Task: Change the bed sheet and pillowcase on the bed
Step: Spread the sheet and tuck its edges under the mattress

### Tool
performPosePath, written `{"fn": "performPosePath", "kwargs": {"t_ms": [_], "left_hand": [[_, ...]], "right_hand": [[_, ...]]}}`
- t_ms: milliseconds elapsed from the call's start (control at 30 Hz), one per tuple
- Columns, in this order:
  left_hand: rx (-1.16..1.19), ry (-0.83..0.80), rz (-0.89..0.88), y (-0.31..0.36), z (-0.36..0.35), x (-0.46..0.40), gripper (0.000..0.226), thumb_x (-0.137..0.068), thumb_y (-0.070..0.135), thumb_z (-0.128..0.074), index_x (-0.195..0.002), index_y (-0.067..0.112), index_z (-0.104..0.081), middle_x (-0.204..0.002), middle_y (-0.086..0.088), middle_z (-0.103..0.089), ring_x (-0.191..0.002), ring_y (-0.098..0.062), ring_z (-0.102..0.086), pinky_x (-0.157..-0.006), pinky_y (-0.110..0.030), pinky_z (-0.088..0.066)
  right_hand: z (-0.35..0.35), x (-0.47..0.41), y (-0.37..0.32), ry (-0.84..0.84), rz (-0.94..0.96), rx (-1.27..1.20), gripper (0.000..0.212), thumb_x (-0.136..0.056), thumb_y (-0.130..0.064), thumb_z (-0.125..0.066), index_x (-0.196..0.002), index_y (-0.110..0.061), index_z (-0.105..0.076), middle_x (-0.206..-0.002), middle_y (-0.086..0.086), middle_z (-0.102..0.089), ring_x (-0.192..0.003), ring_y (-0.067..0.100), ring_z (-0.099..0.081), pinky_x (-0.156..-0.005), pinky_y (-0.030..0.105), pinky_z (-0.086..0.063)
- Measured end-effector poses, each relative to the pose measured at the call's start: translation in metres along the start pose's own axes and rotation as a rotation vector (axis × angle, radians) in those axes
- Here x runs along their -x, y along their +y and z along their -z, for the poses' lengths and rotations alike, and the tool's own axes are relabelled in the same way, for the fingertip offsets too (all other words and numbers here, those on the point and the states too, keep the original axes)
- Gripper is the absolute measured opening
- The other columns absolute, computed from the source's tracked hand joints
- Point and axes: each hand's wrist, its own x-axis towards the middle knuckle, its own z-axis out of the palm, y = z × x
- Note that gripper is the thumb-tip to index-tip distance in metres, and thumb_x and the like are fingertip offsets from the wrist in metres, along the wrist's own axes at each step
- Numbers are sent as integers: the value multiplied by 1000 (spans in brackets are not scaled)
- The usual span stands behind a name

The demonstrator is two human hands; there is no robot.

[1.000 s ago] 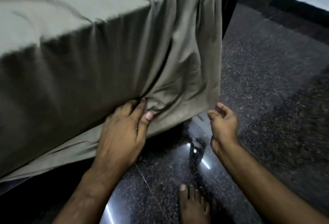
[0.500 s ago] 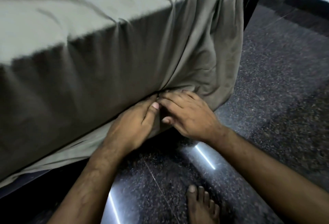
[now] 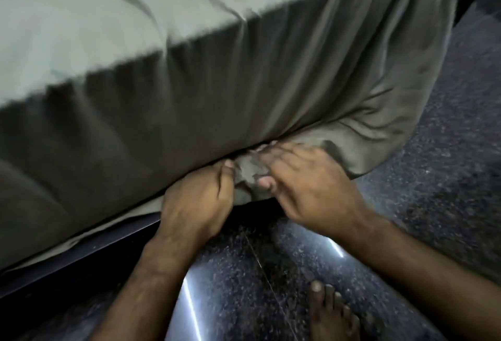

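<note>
No text, label or number can be read anywhere — only plain cloth and floor.

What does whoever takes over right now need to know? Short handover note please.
Left hand: fingers curled into the bed sheet at the mattress's lower edge.
Right hand: on the bunched corner fabric beside it, blurred, grip unclear.
Done: sheet spread over the top and draped down the side.
Left: the corner flap hangs loose above the floor; tuck it and the bottom edge. No pillow or pillowcase in view.
</note>
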Motion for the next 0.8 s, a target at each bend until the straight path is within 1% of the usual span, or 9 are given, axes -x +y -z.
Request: {"fn": "performPosePath", "kwargs": {"t_ms": [100, 200, 300, 400, 500, 567, 667, 733, 800], "left_hand": [[-66, 10, -49, -1, 0, -6, 50, -103, 47, -13, -109, 24, -57, -116, -5, -71, -108, -29, -65, -84, -39, -52], [61, 106, -174, -8, 2, 21, 49, -103, 45, -23, -124, 25, -62, -119, -3, -72, -110, -27, -66, -86, -39, -51], [158, 239, -124, -31, 3, 61, 54, -105, 35, -25, -135, 11, -63, -132, -8, -67, -121, -27, -59, -106, -32, -38], [119, 194, -127, -54, -2, 67, 56, -106, 34, -21, -145, 10, -53, -146, -5, -56, -133, -27, -50, -114, -30, -29], [46, 145, -54, -50, -1, 48, 49, -103, 40, -22, -121, 21, -63, -115, -6, -71, -107, -30, -64, -90, -42, -49], [44, 60, 47, -48, 6, 25, 53, -99, 48, -17, -105, 22, -64, -100, -10, -72, -94, -36, -68, -77, -43, -54], [40, -184, 32, -49, 16, 0, 64, -93, 37, -14, -114, 3, -64, -98, -27, -70, -87, -44, -69, -77, -48, -58], [-45, -201, -46, -52, 14, -4, 52, -93, 29, -22, -104, -2, -63, -85, -29, -68, -73, -44, -68, -67, -47, -59], [27, -158, -31, -49, 17, -1, 61, -97, 44, -17, -116, 9, -64, -110, -20, -71, -100, -39, -68, -89, -44, -55]], "right_hand": [[-19, -9, -15, -120, 14, 46, 56, -106, -47, -29, -139, -11, -57, -138, 8, -61, -129, 26, -54, -113, 39, -35], [-17, -29, 4, -121, -135, 73, 48, -105, -40, -30, -100, -17, -72, -99, 9, -73, -97, 30, -68, -90, 41, -48], [-5, -48, 15, -159, -311, 31, 54, -103, -42, -32, -75, -13, -68, -79, 11, -73, -82, 32, -70, -74, 37, -47], [-6, -38, -1, -173, -240, 110, 48, -102, -43, -32, -89, -19, -71, -88, 6, -73, -90, 29, -68, -87, 38, -45], [3, -13, -19, -151, -205, 88, 42, -105, -39, -37, -113, -15, -70, -109, 10, -72, -105, 31, -64, -98, 42, -45], [0, -4, -35, -68, -158, 30, 45, -106, -37, -38, -125, -9, -67, -127, 13, -67, -120, 31, -60, -109, 41, -42], [-17, -8, -43, -73, -49, 32, 50, -106, -40, -34, -134, -9, -62, -137, 10, -62, -129, 27, -55, -114, 38, -37], [-20, -18, -30, -69, -57, 42, 47, -106, -39, -33, -125, -13, -67, -124, 9, -69, -116, 28, -62, -107, 40, -42], [-19, -28, -1, -56, -125, 80, 42, -103, -35, -34, -93, -16, -70, -91, 12, -71, -87, 33, -67, -83, 40, -48]]}}
